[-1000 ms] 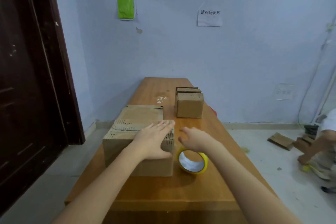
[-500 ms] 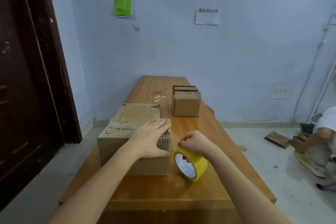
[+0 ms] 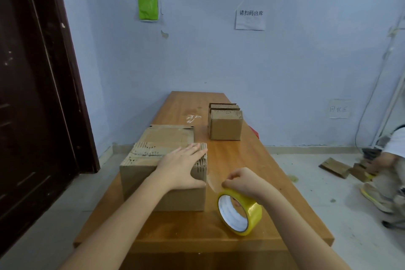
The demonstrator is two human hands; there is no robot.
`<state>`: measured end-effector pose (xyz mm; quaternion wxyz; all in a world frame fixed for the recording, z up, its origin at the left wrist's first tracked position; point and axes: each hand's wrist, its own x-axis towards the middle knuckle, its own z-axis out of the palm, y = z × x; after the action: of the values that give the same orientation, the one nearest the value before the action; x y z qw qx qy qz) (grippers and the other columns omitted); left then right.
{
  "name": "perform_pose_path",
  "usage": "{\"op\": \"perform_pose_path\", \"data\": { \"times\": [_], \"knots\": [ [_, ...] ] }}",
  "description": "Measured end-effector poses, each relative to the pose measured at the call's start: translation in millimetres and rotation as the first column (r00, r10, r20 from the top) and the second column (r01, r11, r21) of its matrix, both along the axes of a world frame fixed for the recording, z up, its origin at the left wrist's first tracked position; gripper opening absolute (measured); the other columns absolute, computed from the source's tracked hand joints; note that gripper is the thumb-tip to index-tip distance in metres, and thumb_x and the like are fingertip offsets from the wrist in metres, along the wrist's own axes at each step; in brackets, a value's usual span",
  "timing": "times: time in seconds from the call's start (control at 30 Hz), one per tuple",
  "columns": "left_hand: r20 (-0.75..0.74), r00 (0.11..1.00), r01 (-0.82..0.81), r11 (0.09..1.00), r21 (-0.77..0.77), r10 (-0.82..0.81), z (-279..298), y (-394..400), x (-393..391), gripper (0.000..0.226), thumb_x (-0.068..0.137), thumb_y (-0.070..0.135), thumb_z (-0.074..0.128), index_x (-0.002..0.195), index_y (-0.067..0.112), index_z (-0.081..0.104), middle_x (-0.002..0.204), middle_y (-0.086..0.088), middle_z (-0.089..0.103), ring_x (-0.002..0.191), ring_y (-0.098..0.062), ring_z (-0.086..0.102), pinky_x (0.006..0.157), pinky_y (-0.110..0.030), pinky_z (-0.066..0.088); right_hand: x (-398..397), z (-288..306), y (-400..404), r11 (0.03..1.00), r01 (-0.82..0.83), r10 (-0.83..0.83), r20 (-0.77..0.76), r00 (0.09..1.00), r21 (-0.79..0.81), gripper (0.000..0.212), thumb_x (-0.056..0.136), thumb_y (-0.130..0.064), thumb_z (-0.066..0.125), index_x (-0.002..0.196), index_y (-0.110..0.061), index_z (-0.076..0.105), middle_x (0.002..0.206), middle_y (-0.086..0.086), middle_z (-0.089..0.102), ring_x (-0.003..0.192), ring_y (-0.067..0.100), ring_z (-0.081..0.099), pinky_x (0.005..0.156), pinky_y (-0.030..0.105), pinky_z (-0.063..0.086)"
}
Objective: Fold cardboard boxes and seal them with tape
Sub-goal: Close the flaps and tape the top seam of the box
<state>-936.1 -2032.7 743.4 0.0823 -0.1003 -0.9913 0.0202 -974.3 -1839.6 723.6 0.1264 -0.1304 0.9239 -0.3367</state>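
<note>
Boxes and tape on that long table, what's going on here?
A person is sealing cardboard boxes. Their left hand rests flat on the closed flaps of the near box, holding them down. Their right hand grips the yellow tape roll, which stands on edge on the wooden table beside the box, and seems to pick at the tape's end. Farther back sit smaller folded boxes. Another person crouches on the floor at right among cardboard pieces.
</note>
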Motion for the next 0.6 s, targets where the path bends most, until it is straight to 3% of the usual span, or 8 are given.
{"op": "perform_pose_path", "data": {
  "times": [0.07,0.13,0.2,0.3,0.4,0.5,0.6],
  "knots": [
    [-0.001,1.000,0.001,1.000,0.001,-0.001,1.6,0.9,1.7,0.094,0.080,0.066,0.055,0.152,0.031,0.004,0.160,0.008,0.000,0.146,-0.010,0.003,0.118,-0.032,0.007,2.5,1.1,7.7,1.000,-0.003,0.003,-0.012,1.000,-0.003,0.024,0.088,-0.025,0.060,0.100,-0.004,0.067,0.092,0.014,0.061,0.068,0.015,0.056,0.054,0.018,0.047],
    [0.001,1.000,-0.001,1.000,0.007,0.001,3.3,1.9,4.0,0.093,0.080,0.065,0.056,0.151,0.032,0.006,0.160,0.008,0.002,0.146,-0.011,0.005,0.118,-0.034,0.009,1.0,0.5,13.9,0.999,0.026,-0.027,-0.075,0.997,-0.020,0.021,0.089,-0.025,0.059,0.098,-0.009,0.067,0.099,0.016,0.066,0.074,0.021,0.065,0.066,0.029,0.055],
    [0.007,1.000,-0.003,1.000,0.006,0.003,5.2,3.7,4.7,0.093,0.080,0.063,0.057,0.152,0.031,0.007,0.160,0.006,0.004,0.146,-0.013,0.007,0.118,-0.036,0.010,0.1,0.9,16.8,0.996,0.087,-0.091,-0.156,0.984,-0.032,0.015,0.090,-0.028,0.056,0.093,-0.015,0.064,0.087,0.009,0.068,0.063,0.021,0.067,0.068,0.037,0.058],
    [0.017,1.000,-0.001,1.000,-0.024,0.002,7.6,9.2,4.5,0.090,0.079,0.060,0.059,0.151,0.033,0.012,0.159,-0.001,0.010,0.145,-0.021,0.016,0.118,-0.041,0.018,1.1,-1.2,12.6,0.975,0.206,-0.166,-0.344,0.924,0.083,0.014,0.093,-0.033,0.050,0.093,-0.021,0.057,0.071,-0.008,0.060,0.051,0.009,0.059,0.048,0.023,0.041],
    [-0.001,1.000,0.007,0.997,-0.080,-0.007,11.8,16.2,7.5,0.081,0.078,0.057,0.060,0.146,0.034,0.024,0.153,-0.007,0.022,0.137,-0.026,0.030,0.114,-0.043,0.025,5.8,-6.9,-1.1,0.929,0.297,-0.135,-0.545,0.827,0.221,0.016,0.096,-0.034,0.045,0.090,-0.021,0.052,0.070,-0.008,0.049,0.055,0.006,0.043,0.046,0.019,0.029],
    [-0.021,1.000,-0.002,0.993,-0.120,0.000,16.1,22.5,10.1,0.071,0.078,0.055,0.060,0.138,0.026,0.036,0.143,-0.008,0.032,0.123,-0.025,0.041,0.100,-0.038,0.037,7.0,-14.4,-18.8,0.887,0.321,-0.045,-0.630,0.776,0.332,0.018,0.098,-0.027,0.039,0.081,-0.020,0.043,0.067,-0.006,0.046,0.062,0.014,0.049,0.049,0.023,0.029],
    [-0.050,0.999,-0.013,0.977,-0.211,0.002,20.8,33.2,5.3,0.056,0.081,0.055,0.057,0.122,0.020,0.045,0.127,-0.010,0.043,0.110,-0.026,0.047,0.080,-0.032,0.042,4.6,-24.5,-32.2,0.863,0.271,0.089,-0.656,0.749,0.426,0.015,0.095,-0.016,0.045,0.083,-0.018,0.037,0.082,-0.002,0.061,0.076,0.021,0.061,0.045,0.025,0.017]
  ]
}}
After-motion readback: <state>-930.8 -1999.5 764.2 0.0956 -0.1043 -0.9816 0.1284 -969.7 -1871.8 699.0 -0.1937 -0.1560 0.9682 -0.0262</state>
